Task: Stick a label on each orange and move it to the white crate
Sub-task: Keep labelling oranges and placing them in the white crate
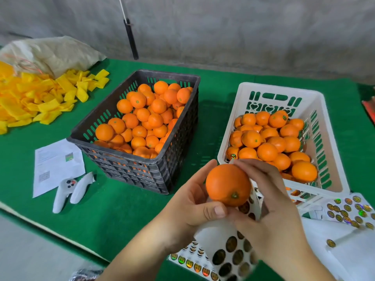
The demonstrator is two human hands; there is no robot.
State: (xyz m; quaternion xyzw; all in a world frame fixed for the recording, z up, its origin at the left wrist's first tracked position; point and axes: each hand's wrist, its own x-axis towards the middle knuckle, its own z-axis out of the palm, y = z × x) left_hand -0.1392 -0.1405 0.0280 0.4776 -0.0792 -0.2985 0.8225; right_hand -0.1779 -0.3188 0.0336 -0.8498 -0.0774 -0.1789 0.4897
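Just in front of the near corner of the white crate (324, 110), above the green table (213, 88), the left hand (190, 209) grasps an orange (228, 184), thumb curled across its lower side and fingers behind it, with the stem end turned toward the camera. Beneath the fruit the same hand also seems to pinch a curled sheet of round labels (229, 246), which hangs down toward the table edge. The right hand (269, 201) comes in from the right with its fingers bent against the top and far side of the orange; whether a label sits under those fingertips cannot be told. More label sheets (353, 211) lie flat on the table to the right, and another sheet (192, 258) lies below the hands. The white crate holds a heap of oranges, a few showing round labels. Left of it stands a black crate (142, 167) piled with unlabelled oranges. Farther left lie a printed paper (56, 165), two white controllers (71, 191), a pile of yellow foam sleeves (40, 98) and a pale sack (50, 53).
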